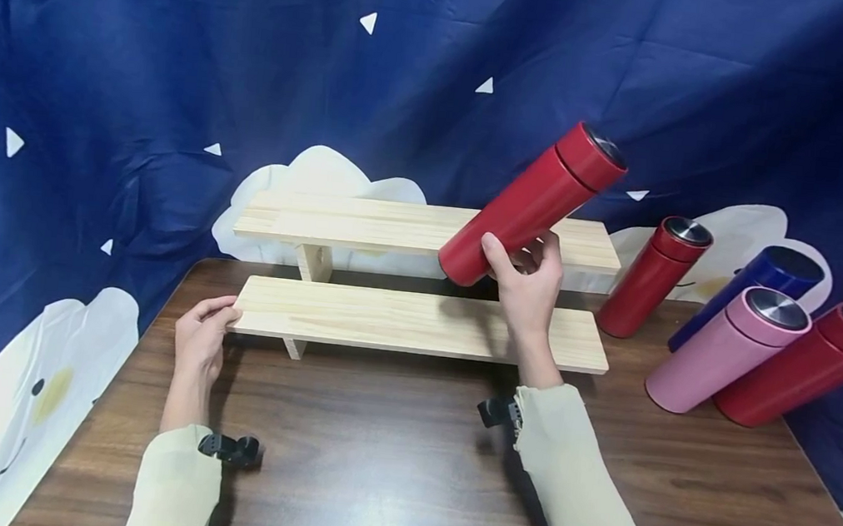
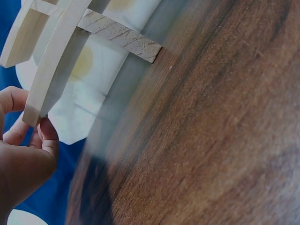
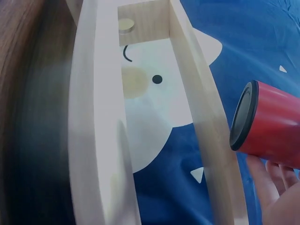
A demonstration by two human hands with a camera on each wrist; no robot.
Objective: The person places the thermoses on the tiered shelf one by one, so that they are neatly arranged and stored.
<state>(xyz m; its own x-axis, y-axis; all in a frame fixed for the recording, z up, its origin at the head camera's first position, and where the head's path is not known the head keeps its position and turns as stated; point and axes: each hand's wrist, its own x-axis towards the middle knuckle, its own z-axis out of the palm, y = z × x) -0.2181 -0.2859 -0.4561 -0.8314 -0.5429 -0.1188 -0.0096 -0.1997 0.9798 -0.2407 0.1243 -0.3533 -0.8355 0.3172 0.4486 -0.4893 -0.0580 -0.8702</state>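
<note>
A two-tier wooden shelf [image 1: 416,321] of pale planks stands on the brown table. My left hand [image 1: 201,331] pinches the left end of its lower plank; in the left wrist view the thumb lies on one face of the plank [image 2: 58,61] and fingers on the other. My right hand [image 1: 532,285] grips a red thermos [image 1: 527,210] near its base, holding it tilted with the silver-topped lid up and to the right. In the head view it overlaps the upper plank [image 1: 365,223]. The right wrist view shows its dark base [image 3: 244,116] beside the upper plank, apart from it.
Right of the shelf stand a red thermos [image 1: 649,283], a blue one [image 1: 745,295], a pink one [image 1: 722,356] and another red one [image 1: 803,372], close together. A blue patterned cloth [image 1: 260,48] hangs behind. The table's left edge [image 1: 105,386] lies beside the left arm.
</note>
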